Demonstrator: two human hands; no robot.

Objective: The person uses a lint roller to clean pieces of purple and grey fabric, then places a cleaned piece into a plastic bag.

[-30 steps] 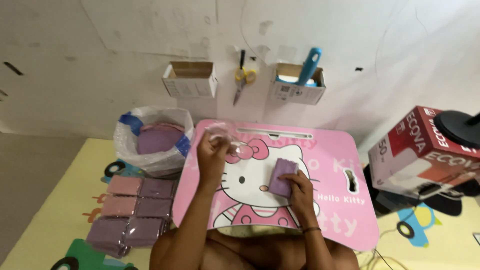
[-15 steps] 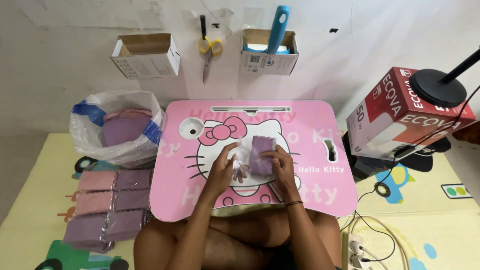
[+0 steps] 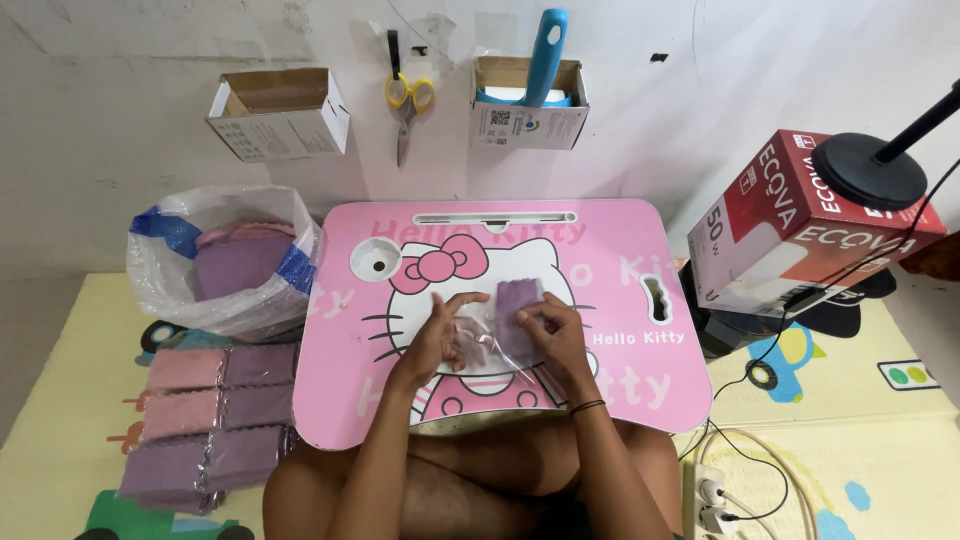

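On the pink lap table (image 3: pixel 620 260), my right hand (image 3: pixel 553 330) grips a folded purple cloth (image 3: pixel 517 305) and holds it partly inside a clear plastic bag (image 3: pixel 478 338). My left hand (image 3: pixel 440 335) holds the bag's left side, fingers curled over its edge. Both hands meet at the table's middle, over a cartoon cat print.
A clear sack (image 3: pixel 232 262) of pink and purple cloths sits left of the table. Packed cloths (image 3: pixel 210 415) lie stacked on the mat at lower left. Two cardboard boxes (image 3: pixel 280 112), scissors (image 3: pixel 405 98) hang on the wall. A red-white box (image 3: pixel 800 225), lamp base and cables at right.
My hands came together from apart to the table's middle. The purple cloth has gone from my right hand alone to partly inside the clear bag. The camera view has tilted down.
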